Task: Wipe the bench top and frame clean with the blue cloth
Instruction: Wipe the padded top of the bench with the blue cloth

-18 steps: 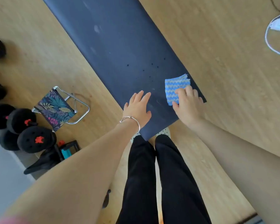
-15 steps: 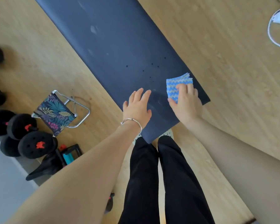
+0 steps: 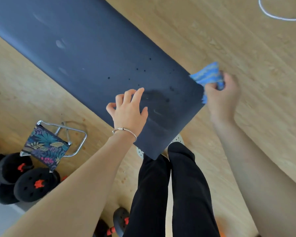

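The dark padded bench top runs from the upper left down to my legs, with dark specks and pale smears on it. My left hand rests on its near end, fingers spread and slightly bent. My right hand grips the blue striped cloth at the bench's right edge near the near corner, with the cloth wrapped over that edge. The hand and cloth are blurred. The bench frame is hidden under the top.
A small folding stool with a leaf-print seat stands on the wooden floor to the left. Black dumbbells with orange hubs lie at the lower left. A white cable loops at the upper right. My black-trousered legs stand at the bench's end.
My right hand has slid the cloth off the bench top to its right edge and curled round it. My left hand stays on the near end. The camera has moved closer.
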